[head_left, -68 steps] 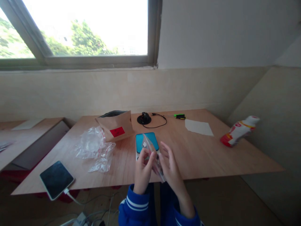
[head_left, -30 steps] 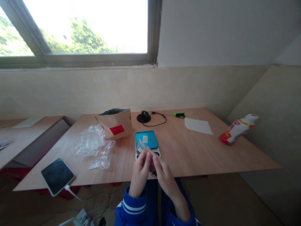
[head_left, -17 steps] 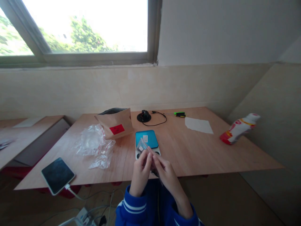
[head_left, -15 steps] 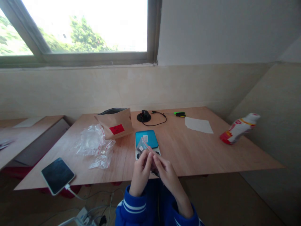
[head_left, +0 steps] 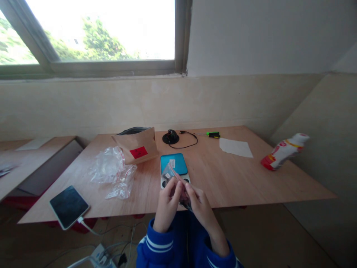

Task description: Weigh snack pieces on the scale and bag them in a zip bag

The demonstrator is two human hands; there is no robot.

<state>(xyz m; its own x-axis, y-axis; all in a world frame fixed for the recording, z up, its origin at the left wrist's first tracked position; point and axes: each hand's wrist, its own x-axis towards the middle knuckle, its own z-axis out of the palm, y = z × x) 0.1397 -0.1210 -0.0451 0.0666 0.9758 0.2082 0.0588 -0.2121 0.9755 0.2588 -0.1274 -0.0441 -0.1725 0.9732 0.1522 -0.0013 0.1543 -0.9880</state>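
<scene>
My left hand [head_left: 166, 203] and my right hand [head_left: 198, 204] meet at the near edge of the wooden table [head_left: 228, 182]. Both pinch a small clear zip bag [head_left: 174, 181] with a red strip, held upright between the fingertips. Something dark shows inside its lower part. Just behind the bag lies a small scale with a blue top [head_left: 173, 164] and a white label on it. Both sleeves are blue with white stripes.
A brown paper bag with a red label [head_left: 137, 149] stands behind a heap of clear zip bags [head_left: 113, 172]. A tablet on a cable [head_left: 68, 206] lies at the near left. Black round device with cord [head_left: 171, 138], green marker [head_left: 213, 134], white paper [head_left: 234, 147] and a tilted bottle [head_left: 284, 150] sit farther back and right.
The bag was larger and raised over the scale with my right fingers spread; now both hands have drawn closer and lower and pinch it tightly. My right hand has slid slightly rightward along it.
</scene>
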